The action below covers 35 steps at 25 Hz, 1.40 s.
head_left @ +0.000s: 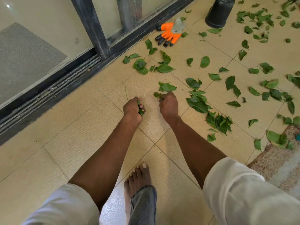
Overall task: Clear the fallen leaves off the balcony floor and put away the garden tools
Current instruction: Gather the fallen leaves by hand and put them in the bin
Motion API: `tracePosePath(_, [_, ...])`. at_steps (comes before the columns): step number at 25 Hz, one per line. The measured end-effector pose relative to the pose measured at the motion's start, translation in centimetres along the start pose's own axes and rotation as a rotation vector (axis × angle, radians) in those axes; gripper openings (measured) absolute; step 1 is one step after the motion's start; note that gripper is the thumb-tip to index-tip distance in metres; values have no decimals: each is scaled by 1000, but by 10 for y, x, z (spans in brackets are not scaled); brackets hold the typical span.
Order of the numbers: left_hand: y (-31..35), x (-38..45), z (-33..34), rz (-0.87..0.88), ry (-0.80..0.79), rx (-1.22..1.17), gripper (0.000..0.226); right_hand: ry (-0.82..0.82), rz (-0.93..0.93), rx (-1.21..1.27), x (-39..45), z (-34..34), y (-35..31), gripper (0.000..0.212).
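Glossy leaves (197,104) on matt tiles (65,143); rubbery orange glove (170,34)

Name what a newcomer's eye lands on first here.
Green leaves litter the tan tiled floor, thickest to the right. Centre frame, the left hand and right hand each grip gathered leaves. An orange garden glove lies by the sliding-door track, near an upturned black pot.

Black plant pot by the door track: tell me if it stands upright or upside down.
Upside down. The black plant pot rests on its wide rim on the tiled floor, its narrower perforated base facing up.
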<state>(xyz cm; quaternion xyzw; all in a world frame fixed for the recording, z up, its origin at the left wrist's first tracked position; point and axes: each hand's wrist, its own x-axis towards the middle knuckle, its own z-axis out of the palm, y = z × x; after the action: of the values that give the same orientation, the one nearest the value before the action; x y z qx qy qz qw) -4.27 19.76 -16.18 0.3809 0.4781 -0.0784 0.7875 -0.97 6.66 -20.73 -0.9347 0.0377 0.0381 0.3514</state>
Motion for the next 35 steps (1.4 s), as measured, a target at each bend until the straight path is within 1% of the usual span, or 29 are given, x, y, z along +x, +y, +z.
tracePosePath(1, [0, 0, -1, -3, -1, -3, 23, 42, -7, 23, -3, 1, 3, 15])
tracePosePath(3, [2, 2, -4, 8, 5, -14, 22, 177, 127, 167, -1, -4, 3, 20])
tracePosePath(4, [4, 2, -5, 15, 13, -15, 21, 211, 198, 260, 3, -7, -1, 21])
tracePosePath(5, [5, 4, -6, 20, 16, -14, 19, 193, 222, 314, 7, -8, -8, 21])
tracePosePath(6, [6, 4, -6, 21, 15, -15, 18, 134, 193, 304, 9, -8, -18, 21])
tracePosePath(7, [6, 4, -6, 21, 18, -13, 18, 63, 128, 207, 10, -5, -25, 22])
tracePosePath(8, [6, 4, -6, 23, 20, -9, 17, 3, 61, 49, 8, -3, -30, 23])
tracePosePath(9, [5, 4, -5, 27, 17, -3, 18, -48, 15, -136, 4, 1, -31, 30])
tracePosePath(10, [5, 4, -4, 28, 10, 2, 18, -77, -11, -310, -1, 5, -27, 42])
tracePosePath(11, [5, 4, -4, 26, 6, 7, 19, -84, -57, -464, -7, 9, -19, 48])
tracePosePath(12, [6, 5, -4, 23, 6, 9, 19, -79, -155, -568, -13, 13, -9, 46])
tracePosePath(13, [7, 6, -4, 23, 4, 11, 19, -71, -267, -614, -19, 16, 1, 40])
tracePosePath(14, [8, 7, -4, 25, 1, 11, 18, -75, -342, -602, -22, 15, 8, 35])
tracePosePath(15, [8, 8, -4, 25, 1, 10, 18, -82, -358, -530, -20, 11, 13, 32])
tracePosePath(17, [8, 9, -3, 19, -3, 10, 17, -36, -273, -295, -3, -2, 10, 24])
tracePosePath(18, [8, 10, -3, 14, -3, 10, 17, -4, -239, -240, 10, -8, 6, 27])
tracePosePath(19, [7, 11, -3, 8, -3, 11, 17, 17, -211, -257, 24, -13, 2, 31])
tracePosePath(21, [6, 12, -2, 4, -7, 22, 21, 22, -155, -397, 50, -18, -3, 34])
tracePosePath(23, [6, 14, -1, 8, -13, 33, 24, -28, -62, -543, 64, -15, -3, 58])
tracePosePath(24, [6, 15, 0, 10, -16, 38, 25, -53, -46, -564, 63, -13, -1, 61])
tracePosePath(25, [6, 15, 0, 11, -20, 42, 26, -58, -75, -560, 58, -8, 1, 56])
tracePosePath(27, [6, 16, 0, 10, -24, 39, 27, -23, -225, -533, 46, 1, 11, 37])
tracePosePath(29, [5, 17, -2, 11, -21, 32, 26, -4, -295, -560, 37, 5, 15, 29])
tracePosePath(30, [3, 17, -3, 8, -19, 31, 25, 14, -250, -485, 34, 5, 14, 25])
tracePosePath(31, [1, 17, -3, 1, -20, 33, 25, 34, -125, -296, 32, 2, 9, 20])
tracePosePath(32, [-1, 17, -3, -6, -25, 39, 24, 59, 63, 6, 29, -4, 1, 15])
tracePosePath(33, [-3, 15, -1, -13, -35, 48, 23, 56, 256, 357, 24, -12, -8, 12])
tracePosePath(34, [-7, 14, 2, -23, -49, 63, 22, 24, 417, 711, 16, -21, -17, 11])
tracePosePath(35, [-11, 12, 5, -33, -64, 83, 21, -40, 528, 975, 6, -28, -27, 11])
